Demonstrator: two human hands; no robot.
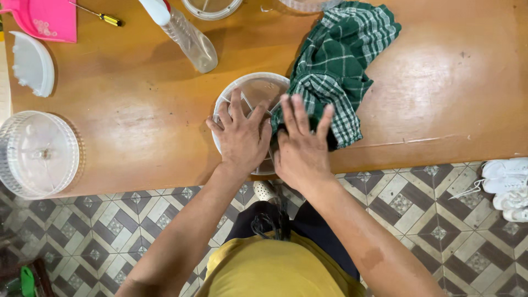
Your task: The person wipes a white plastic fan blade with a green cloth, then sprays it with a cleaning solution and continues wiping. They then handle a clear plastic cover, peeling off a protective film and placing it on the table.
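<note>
From the head camera, looking straight down, the left hand [240, 137] lies flat with fingers spread on a round clear plastic divided tray [253, 91] that sits at the near edge of the wooden tabletop [440, 82]. It grips nothing; the open palm seems there to pin the tray so it cannot slide. The right hand [302, 146] is also open, fingers fanned, pressing down on the lower end of a green checked cloth [335, 60]. The cloth overlaps the tray's right rim and trails away up and to the right in a loose heap, so the hand bears on cloth over the tray's edge, apparently to rub it. The two hands sit just beside each other.

Behind the tray lies a clear spray bottle [187, 36] on its side. To the far left a clear ribbed round lid [37, 154] rests near the tabletop edge, with a white curved plastic piece [32, 63], a pink plastic item [47, 19] and a yellow-handled screwdriver [102, 16] beyond. White shoes [509, 187] stand on the patterned floor tiles [418, 203] at right.
</note>
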